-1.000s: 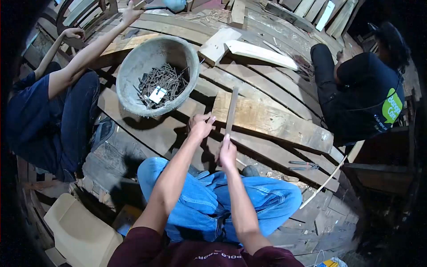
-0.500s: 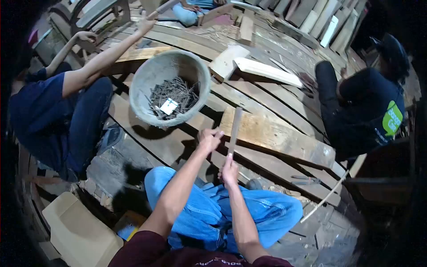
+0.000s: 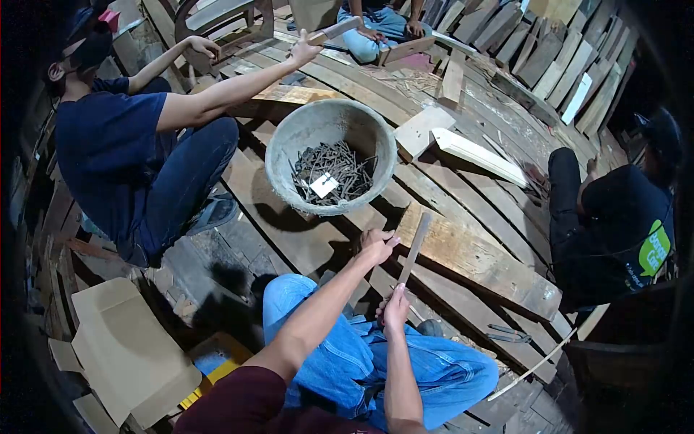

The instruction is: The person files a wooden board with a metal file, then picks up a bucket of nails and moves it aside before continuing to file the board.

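A flat wooden stick (image 3: 414, 248), narrow and straight-edged, is held upright with a slight lean; its lower end is gripped by the right hand (image 3: 395, 309), whose fingers are closed round it just above the blue denim of the knees (image 3: 340, 340). Just to the left of the stick and a little farther out, the left hand (image 3: 377, 246) is seen loosely curled, thumb and fingers drawn near one another over the planks; whether anything is pinched between them cannot be told, and it is not in contact with the stick.

Behind the stick, a broad, rough-sawn board (image 3: 481, 264) is laid slanting across the dark plank floor (image 3: 289, 239), its grain pale and scuffed. To the right of the right hand, a pair of metal pliers (image 3: 510, 334) is lying on the planks, and a thin pale strip (image 3: 535, 367) is stretched beside it.

Beyond the left hand, a round, grey, chalky-surfaced basin (image 3: 285, 163) is set on the floor, filled with a tangle of dark, rusty nails (image 3: 340, 170) topped by a small white tag (image 3: 323, 184). Farther still, pale cut blocks (image 3: 424, 132) and a white slat (image 3: 481, 155) are lying, and curved planks are stacked at the back.

To the left, a seated person in a dark blue shirt (image 3: 108, 145) is stretched toward a hammer (image 3: 334, 30); to the right, another in black (image 3: 622, 224) is seated.
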A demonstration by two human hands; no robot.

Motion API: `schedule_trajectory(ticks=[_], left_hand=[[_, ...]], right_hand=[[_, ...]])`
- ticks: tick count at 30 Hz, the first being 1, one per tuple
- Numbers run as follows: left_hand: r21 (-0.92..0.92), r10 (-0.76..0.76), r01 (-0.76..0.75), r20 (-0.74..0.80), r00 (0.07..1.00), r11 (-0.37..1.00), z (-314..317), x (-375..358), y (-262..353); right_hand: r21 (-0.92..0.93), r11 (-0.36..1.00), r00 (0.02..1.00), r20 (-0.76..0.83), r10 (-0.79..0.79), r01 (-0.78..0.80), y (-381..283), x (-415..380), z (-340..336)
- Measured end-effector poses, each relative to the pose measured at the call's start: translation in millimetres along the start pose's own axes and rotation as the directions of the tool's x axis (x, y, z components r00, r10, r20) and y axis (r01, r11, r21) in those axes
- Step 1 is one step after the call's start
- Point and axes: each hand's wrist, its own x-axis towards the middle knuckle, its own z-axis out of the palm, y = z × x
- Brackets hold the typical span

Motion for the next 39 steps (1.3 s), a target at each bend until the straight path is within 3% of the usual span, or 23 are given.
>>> schedule_trajectory(ticks=[3,7,8,12,13,16,20,22,29,39], left_hand=[[0.019,-0.002,0.001,0.028,1.000,1.000,-1.6,1.6,0.5],[0.142,0.015,-0.016,0.003,1.000,0.990,-11.2,-8.0,15.1],[0.120,0.025,-0.024,-0.001,1.000,0.993,-12.1,-9.7,15.0],[0.111,0.035,-0.036,0.011,0.999,0.993,-8.7,-3.1,9.7],[0.109,0.028,-0.029,0.010,1.000,0.994,-8.6,-3.1,11.3],[0.116,0.025,-0.024,-0.001,1.000,0.993,-5.4,-0.4,7.8],[0.096,-0.014,0.014,0.002,1.000,0.995,-10.8,-8.2,17.8],[0.092,0.036,-0.035,-0.005,0.999,0.995,-9.1,-4.6,13.0],[0.157,-0.059,0.050,0.054,0.997,0.986,-13.2,-4.0,17.5],[0.111,-0.001,-0.002,0.028,1.000,0.994,-8.8,-1.9,9.0]], right_hand=[[0.068,0.996,0.998,0.033,0.057,-0.060,-8.0,-1.7,-2.5],[-0.064,0.995,0.995,0.075,-0.066,0.070,-46.9,18.6,1.7],[0.029,0.999,0.994,0.103,-0.036,0.033,-44.5,35.0,3.9],[-0.081,0.996,0.999,0.024,-0.041,0.043,-41.9,31.6,11.6],[-0.055,0.991,0.991,0.056,-0.122,0.125,-36.1,21.6,9.3],[-0.089,0.996,1.000,0.014,-0.019,0.021,-23.3,6.2,10.0],[-0.010,1.000,0.999,0.045,-0.027,0.028,-32.3,15.3,10.0],[0.016,1.000,0.998,0.053,-0.027,0.026,-47.6,28.6,14.5],[-0.053,0.998,0.999,0.035,-0.016,0.018,-36.9,19.0,7.6],[-0.023,0.999,0.996,0.071,0.051,-0.049,-39.2,7.0,7.5]])
